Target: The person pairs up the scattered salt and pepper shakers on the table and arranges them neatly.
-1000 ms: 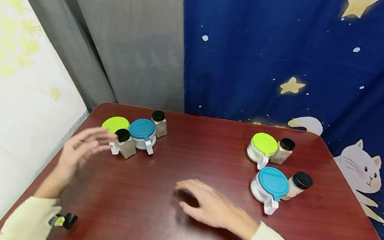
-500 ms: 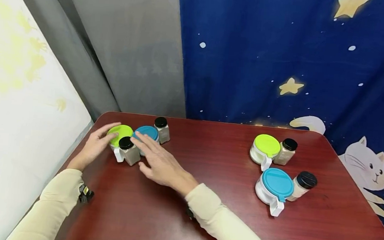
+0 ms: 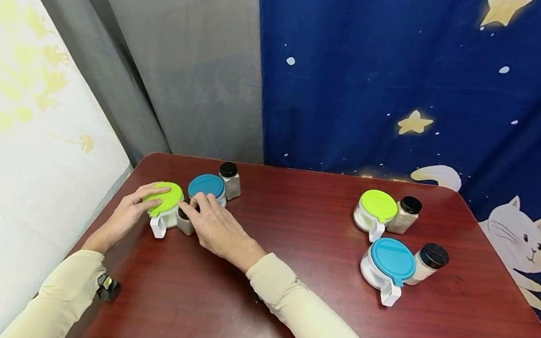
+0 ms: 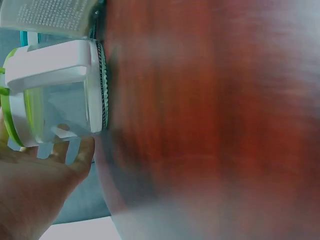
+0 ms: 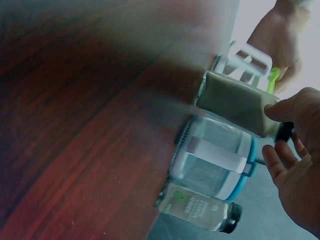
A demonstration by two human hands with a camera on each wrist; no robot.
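Black-capped shaker (image 3: 185, 226), frame left: likely stiff, slick; grip its body. Your right hand (image 3: 217, 229) curls round its top; left hand (image 3: 127, 215) holds green-lidded jar (image 3: 169, 199).

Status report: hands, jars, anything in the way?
Left hand grips green-lidded jar. Right hand at black-capped shaker, grip unclear. Possible obstacle: blue-lidded jar close by.

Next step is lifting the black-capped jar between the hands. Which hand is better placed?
Right, probably: the right hand has its thumb at the black-capped jar, near its cap, while the left hand is at the neighbouring green-lidded jar.
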